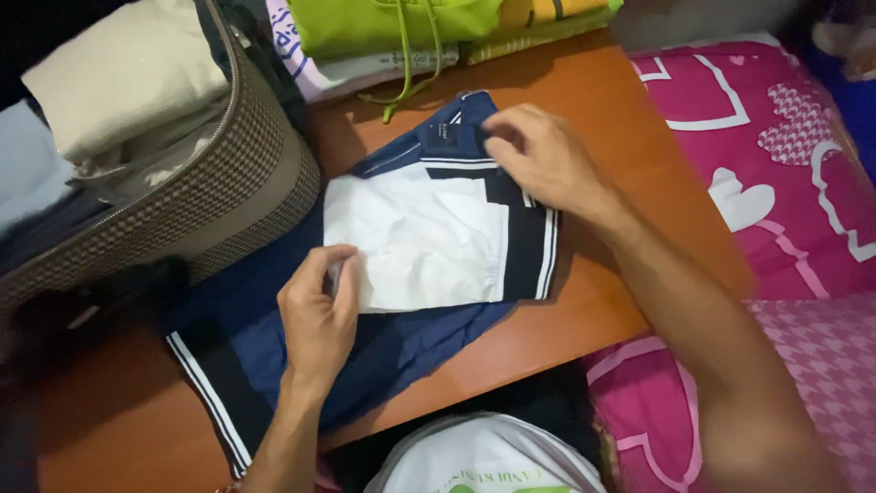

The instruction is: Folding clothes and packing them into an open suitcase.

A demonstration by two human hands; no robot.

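Folding state: the navy and white garment (429,233) lies partly folded in the middle of the tabletop (620,137); its white panel is doubled over on top, while a navy part with striped trim hangs loose toward the near left edge, so by the look of it the fold is about half made.
Left grip: the left hand (318,319) is closed in a pinch on the near left corner of the white panel, thumb and fingers bunched on the cloth.
Right grip: the right hand (538,160) presses down on the far right part of the garment near its dark label, fingers curled onto the fabric; I cannot tell whether it pinches the cloth or only pins it flat.
Suitcase: a checked brown suitcase (219,196) stands open at the far left edge of the tabletop, holding a folded cream piece (123,78) and paler folded cloth below it.
Stack: folded clothes (401,27), a lime green one with drawstrings on top, sit along the far edge.
Beside: a pink bedspread (785,173) with heart shapes runs along the right edge.
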